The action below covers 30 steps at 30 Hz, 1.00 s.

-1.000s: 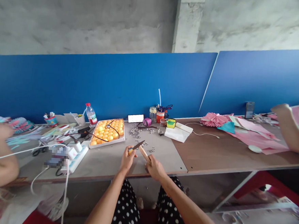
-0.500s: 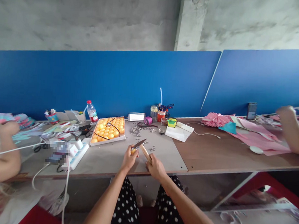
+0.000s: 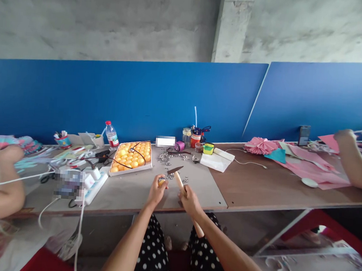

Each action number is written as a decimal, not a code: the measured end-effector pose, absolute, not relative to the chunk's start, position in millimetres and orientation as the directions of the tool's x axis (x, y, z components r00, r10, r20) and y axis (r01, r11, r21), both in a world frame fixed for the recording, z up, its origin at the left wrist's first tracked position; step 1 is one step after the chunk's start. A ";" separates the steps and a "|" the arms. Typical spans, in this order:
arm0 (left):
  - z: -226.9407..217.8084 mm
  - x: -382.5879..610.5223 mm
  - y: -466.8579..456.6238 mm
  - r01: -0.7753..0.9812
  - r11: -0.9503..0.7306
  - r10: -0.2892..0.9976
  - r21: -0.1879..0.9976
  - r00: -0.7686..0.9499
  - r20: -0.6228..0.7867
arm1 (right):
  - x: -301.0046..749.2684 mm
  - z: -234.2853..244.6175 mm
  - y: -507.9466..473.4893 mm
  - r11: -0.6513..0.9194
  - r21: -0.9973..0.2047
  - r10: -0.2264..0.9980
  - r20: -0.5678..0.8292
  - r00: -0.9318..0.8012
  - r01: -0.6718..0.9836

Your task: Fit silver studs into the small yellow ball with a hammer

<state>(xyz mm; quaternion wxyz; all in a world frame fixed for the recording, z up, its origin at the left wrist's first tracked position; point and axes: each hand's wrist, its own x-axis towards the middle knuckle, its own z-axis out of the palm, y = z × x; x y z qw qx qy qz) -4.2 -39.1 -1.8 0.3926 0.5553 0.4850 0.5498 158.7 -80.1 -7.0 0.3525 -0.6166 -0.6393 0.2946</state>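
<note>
My right hand (image 3: 190, 200) is wrapped round the wooden handle of a hammer (image 3: 180, 183), whose dark, tapered metal head points up and away from me. The handle's lower end sticks out under my wrist. My left hand (image 3: 157, 190) is closed round a small orange-yellow ball (image 3: 161, 182), mostly hidden by the fingers. The hammer head is just beyond and to the right of this ball, apart from it. Small shiny metal pieces (image 3: 164, 157) lie scattered on the grey tabletop beyond both hands, some close to the hammer head.
A shallow box of orange balls (image 3: 114, 172), with a black cord across it, stands left. Behind are a bottle (image 3: 112, 135), a purple roll (image 3: 179, 146), and a pen cup (image 3: 195, 140). A power strip (image 3: 95, 188) lies left. Co-workers' arms (image 3: 357, 160) reach in from both sides.
The hammer head has moved right and away from my left hand, and more handle now shows below my right wrist. My left hand stays in place with the ball.
</note>
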 end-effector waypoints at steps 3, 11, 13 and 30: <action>-1.8 -5.1 -39.0 0.101 -0.227 0.967 0.969 -0.093 0.237 | 158.7 -6.5 -80.0 0.080 -0.785 0.996 0.093 -0.010 0.615; -9.3 -9.5 -32.5 0.000 -0.214 0.965 0.977 -0.153 0.212 | 158.2 -3.8 -79.8 0.064 -0.799 0.997 0.075 -0.007 0.598; -10.2 -10.5 -32.2 -0.025 -0.199 0.969 0.980 -0.153 0.193 | 158.1 -3.4 -79.4 0.084 -0.762 0.996 0.077 -0.038 0.642; -10.1 -10.1 -33.1 -0.075 -0.188 0.966 0.979 -0.194 0.170 | 159.0 -1.4 -79.9 0.074 -0.778 0.997 0.062 -0.040 0.624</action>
